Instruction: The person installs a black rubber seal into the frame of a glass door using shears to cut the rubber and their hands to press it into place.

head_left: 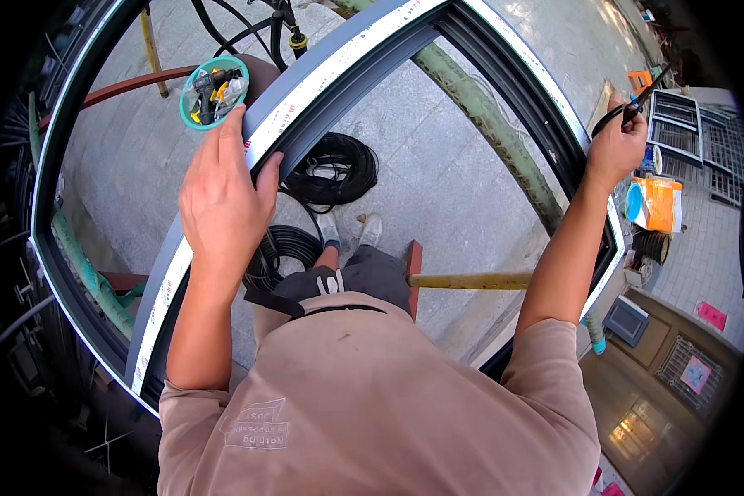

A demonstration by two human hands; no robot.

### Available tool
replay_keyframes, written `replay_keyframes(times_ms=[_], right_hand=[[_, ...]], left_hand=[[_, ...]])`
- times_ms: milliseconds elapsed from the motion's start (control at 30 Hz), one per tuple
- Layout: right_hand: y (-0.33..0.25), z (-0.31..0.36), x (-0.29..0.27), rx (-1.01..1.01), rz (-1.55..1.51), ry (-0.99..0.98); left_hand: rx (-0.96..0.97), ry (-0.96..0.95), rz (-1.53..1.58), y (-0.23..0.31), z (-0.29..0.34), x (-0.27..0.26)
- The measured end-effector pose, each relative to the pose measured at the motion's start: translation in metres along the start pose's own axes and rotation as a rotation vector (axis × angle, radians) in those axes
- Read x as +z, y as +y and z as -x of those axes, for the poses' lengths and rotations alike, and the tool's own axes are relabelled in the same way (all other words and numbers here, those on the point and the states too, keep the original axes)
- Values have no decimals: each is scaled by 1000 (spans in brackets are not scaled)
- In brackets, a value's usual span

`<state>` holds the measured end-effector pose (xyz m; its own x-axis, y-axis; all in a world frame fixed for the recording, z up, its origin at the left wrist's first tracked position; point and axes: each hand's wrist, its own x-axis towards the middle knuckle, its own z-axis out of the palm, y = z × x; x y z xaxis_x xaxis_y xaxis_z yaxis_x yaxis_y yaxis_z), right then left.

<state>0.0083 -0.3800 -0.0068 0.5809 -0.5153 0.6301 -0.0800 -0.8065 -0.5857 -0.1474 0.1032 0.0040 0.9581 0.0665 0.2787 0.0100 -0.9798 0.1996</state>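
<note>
White film with small printed marks covers the outer face of the metal frame (331,73), which stands around the person's front and serves as landmark. Its central bar lies directly under the fingers of the left hand (223,198), its long axis slanting away from the body towards the right; those fingers lie straight and close together along it, thumb spread to its inner edge, gripping nothing loose. Just outside the frame's right rail, the right hand (620,153) curls its fingers round black scissors (633,109), their blades angled outward; this hand is the nearer to that rail. Dark, ridged grooves line the frame's inside. Through its opening show a glossy black coil (362,175) and grey stone floor (455,198); beyond the central bar's left side, a round turquoise basin (185,106).
</note>
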Motion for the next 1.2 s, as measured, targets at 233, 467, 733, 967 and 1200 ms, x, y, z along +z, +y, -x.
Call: replay_keyframes(times_ms=[233, 467, 733, 967, 1200], right_hand=[[-35, 132, -34, 111, -688, 98], [6, 141, -21, 30, -275, -25], [19, 142, -35, -186, -3, -310], [13, 142, -64, -297, 351, -462], [35, 168, -62, -163, 247, -361]], left_hand=[[316, 222, 324, 23, 21, 10], [284, -690, 712, 28, 99, 148], [-110, -1171, 330, -98, 179, 308], [-458, -1238, 350, -171, 214, 371], [-749, -1121, 506, -164, 196, 426]])
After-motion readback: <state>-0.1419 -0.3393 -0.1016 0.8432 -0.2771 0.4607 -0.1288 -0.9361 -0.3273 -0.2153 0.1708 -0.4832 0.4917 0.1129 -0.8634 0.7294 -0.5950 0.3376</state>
